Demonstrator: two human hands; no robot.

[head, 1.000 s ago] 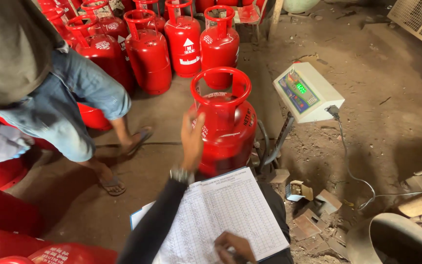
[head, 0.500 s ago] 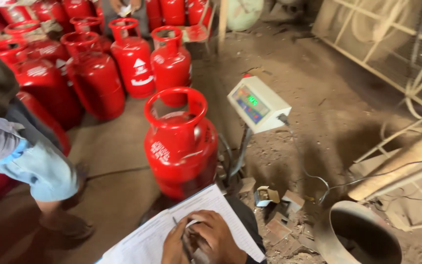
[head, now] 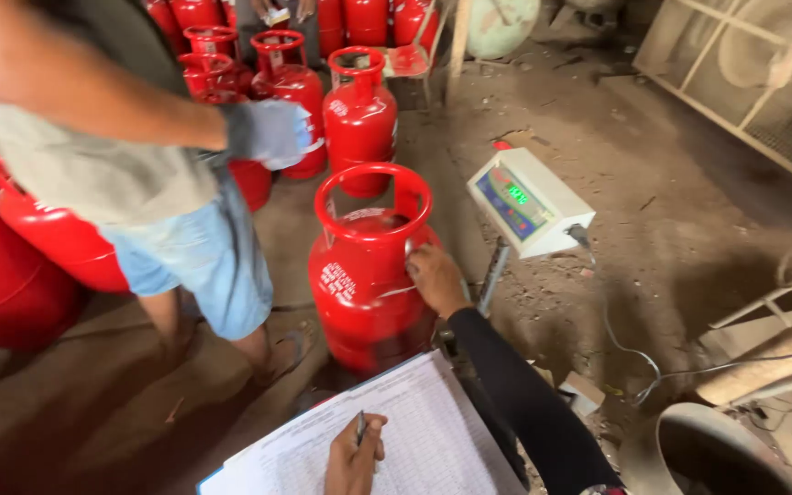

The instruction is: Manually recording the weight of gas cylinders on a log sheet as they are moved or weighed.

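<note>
A red gas cylinder (head: 368, 275) stands upright at centre, just beside the scale display (head: 526, 200) on its post. The right hand (head: 434, 278) (dark sleeve, arm reaching in from the lower right) rests against the cylinder's shoulder below the ring handle, fingers curled together on the metal. The left hand (head: 354, 455) pinches a pen (head: 360, 426) over the ruled sheet (head: 414, 431) at the bottom edge. A co-worker's gloved hand (head: 268, 133) hangs to the upper left, in front of more cylinders (head: 297, 82).
</note>
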